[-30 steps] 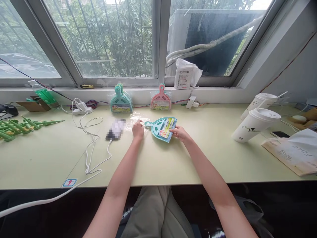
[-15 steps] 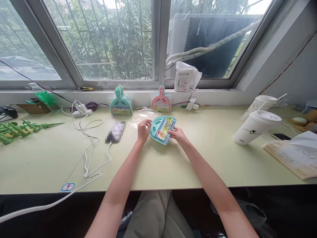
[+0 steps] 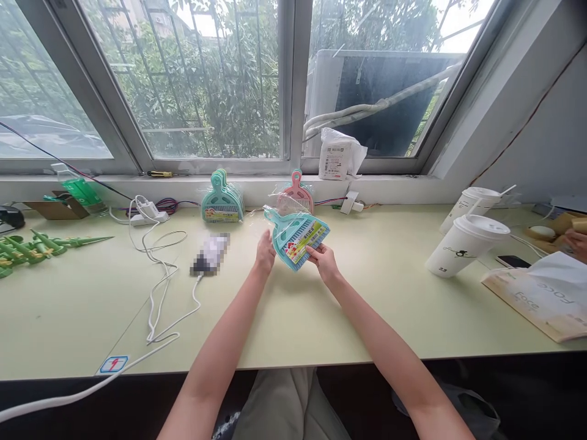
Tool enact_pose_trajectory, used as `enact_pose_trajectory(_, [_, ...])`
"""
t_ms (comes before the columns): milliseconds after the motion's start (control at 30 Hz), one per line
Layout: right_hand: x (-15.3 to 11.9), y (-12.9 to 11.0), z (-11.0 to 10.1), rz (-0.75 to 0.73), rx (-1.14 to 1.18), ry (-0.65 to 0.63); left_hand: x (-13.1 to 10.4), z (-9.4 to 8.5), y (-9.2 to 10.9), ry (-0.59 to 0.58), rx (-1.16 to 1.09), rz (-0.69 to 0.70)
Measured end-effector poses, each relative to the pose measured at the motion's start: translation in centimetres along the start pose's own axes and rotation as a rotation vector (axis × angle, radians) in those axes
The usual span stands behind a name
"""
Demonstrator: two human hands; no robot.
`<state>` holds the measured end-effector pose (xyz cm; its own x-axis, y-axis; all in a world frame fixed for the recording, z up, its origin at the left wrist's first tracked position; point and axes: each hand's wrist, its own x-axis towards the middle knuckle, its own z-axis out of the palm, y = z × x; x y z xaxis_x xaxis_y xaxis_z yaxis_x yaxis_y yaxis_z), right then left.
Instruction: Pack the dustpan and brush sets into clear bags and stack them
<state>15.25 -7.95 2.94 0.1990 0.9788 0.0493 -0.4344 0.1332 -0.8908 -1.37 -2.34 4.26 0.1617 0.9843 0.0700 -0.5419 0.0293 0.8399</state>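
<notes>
A mint-green mini dustpan with a blue-bristled brush and a colourful label is tilted above the table, its handle toward the upper left. Clear plastic film shows around the handle. My right hand grips its lower right edge, thumb over the front of the label. At the left edge, my left hand is closed against the set, its fingers partly hidden behind it. Beyond stand a stack of wrapped green dustpan sets and a pink dustpan set, both leaning on the sill wall.
A phone with a white cable lies left. White cups and a tissue pack stand right, near another person's hand. Green plastic pieces, a bottle and a power strip are at left.
The dustpan set has been raised and turned, so its handle now shows at the upper left. My left hand has shifted down along its left edge. The view has tilted up slightly.
</notes>
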Motion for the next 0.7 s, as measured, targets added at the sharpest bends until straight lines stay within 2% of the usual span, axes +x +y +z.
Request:
enact_pose_trajectory(67, [0.0,0.1,0.1,-0.019,0.018,0.026,-0.2,0.5,-0.7,-0.108,-0.016,-0.028])
enact_pose_trajectory(233, [0.2,0.0,-0.2,-0.049,0.049,0.132,-1.3,2.0,-1.7,-0.217,-0.004,-0.104])
enact_pose_trajectory(433, [0.2,0.1,-0.2,-0.062,0.023,0.134,-1.7,2.4,-1.6,-0.284,0.077,-0.064])
enact_pose_trajectory(533, [0.1,0.0,-0.1,-0.096,0.004,0.16,-1.8,2.6,-2.3,-0.311,0.112,-0.04])
enact_pose_trajectory(700, [0.0,-0.2,-0.1,-0.139,0.041,0.235,-2.2,3.2,-3.4,-0.346,0.074,-0.079])
